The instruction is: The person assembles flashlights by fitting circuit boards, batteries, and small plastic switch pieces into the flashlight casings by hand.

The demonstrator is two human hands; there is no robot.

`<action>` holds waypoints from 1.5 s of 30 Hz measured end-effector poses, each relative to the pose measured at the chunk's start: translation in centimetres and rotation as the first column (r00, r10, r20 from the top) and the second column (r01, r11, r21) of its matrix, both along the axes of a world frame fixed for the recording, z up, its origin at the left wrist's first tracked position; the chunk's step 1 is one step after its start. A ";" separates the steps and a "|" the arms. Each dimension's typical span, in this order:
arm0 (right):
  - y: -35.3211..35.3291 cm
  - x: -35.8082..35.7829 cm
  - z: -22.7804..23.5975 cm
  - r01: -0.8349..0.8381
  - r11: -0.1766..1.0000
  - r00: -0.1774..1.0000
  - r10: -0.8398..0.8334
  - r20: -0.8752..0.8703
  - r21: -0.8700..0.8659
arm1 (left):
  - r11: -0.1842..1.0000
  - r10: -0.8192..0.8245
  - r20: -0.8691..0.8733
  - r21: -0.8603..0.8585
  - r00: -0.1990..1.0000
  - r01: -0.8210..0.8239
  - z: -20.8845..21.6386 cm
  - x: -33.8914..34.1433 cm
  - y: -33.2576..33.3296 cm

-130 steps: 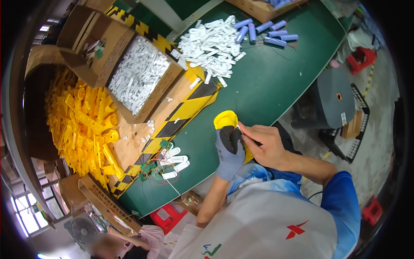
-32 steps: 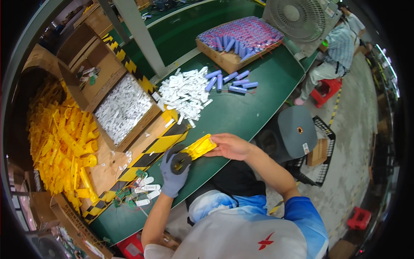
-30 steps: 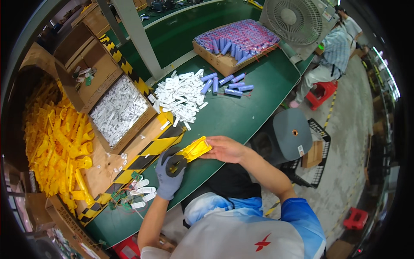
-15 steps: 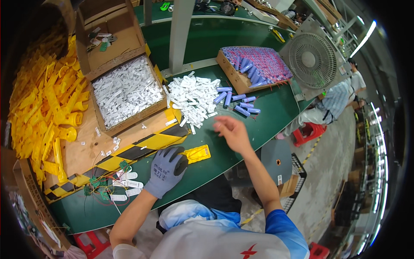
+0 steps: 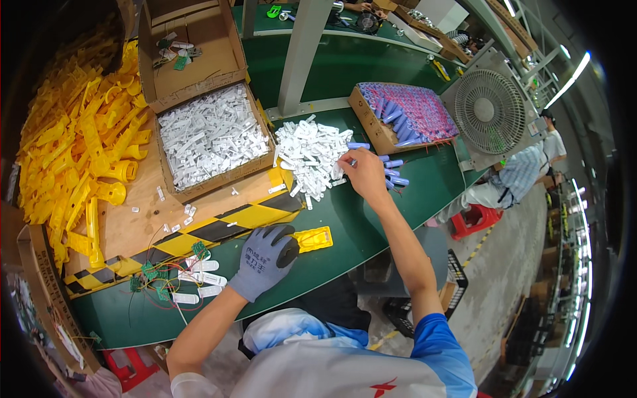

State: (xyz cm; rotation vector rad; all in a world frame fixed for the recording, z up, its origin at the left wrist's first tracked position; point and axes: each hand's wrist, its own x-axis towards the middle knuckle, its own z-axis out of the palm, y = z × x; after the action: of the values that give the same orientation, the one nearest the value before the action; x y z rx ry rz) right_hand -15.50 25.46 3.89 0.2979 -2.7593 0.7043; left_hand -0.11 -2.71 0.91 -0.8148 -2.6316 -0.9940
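Note:
My left hand (image 5: 267, 260), in a grey glove with dark fingertips, is closed around one end of a yellow plastic casing (image 5: 314, 240) low over the green bench. The casing's hollow, open side faces up. My bare right hand (image 5: 365, 174) reaches to the right edge of a heap of small white plastic pieces (image 5: 310, 156). Its fingers are bent together among the outer pieces; what lies between the fingertips is hidden. Several purple cylindrical battery cells (image 5: 394, 164) lie just beyond that hand, partly covered by it.
A box of white pieces (image 5: 212, 136) and a pile of yellow casings (image 5: 86, 152) stand at left. Green circuit boards with wires (image 5: 156, 273) lie by my left wrist. Behind are a carton of cells (image 5: 373, 126), a metal post (image 5: 302, 60) and a fan (image 5: 489, 106).
My right hand has moved forward to the white heap, and its fingers have closed together. My left hand keeps its hold on the yellow casing. The whole view has shifted slightly.

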 end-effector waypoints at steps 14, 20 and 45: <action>-1.0 11.9 -1.4 0.057 0.506 0.826 0.460 0.325 -0.861 | 1.000 0.005 0.024 0.007 1.000 -0.005 -0.5 -0.3 -0.5; -0.9 13.1 -2.7 -0.040 0.753 0.930 0.268 0.251 -0.656 | 0.999 0.036 0.009 0.032 0.999 -0.036 -0.6 -0.1 -0.3; -1.1 14.0 -3.5 -0.244 0.894 0.950 0.298 0.093 -0.375 | 0.998 0.040 -0.013 0.057 0.999 -0.040 -1.3 -0.3 -0.2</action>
State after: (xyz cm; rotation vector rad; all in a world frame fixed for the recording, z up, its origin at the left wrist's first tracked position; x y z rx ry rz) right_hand -1.49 24.38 0.43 0.5787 -2.6744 1.3345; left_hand -0.39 -2.88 -0.38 -0.7509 -2.5844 -1.0432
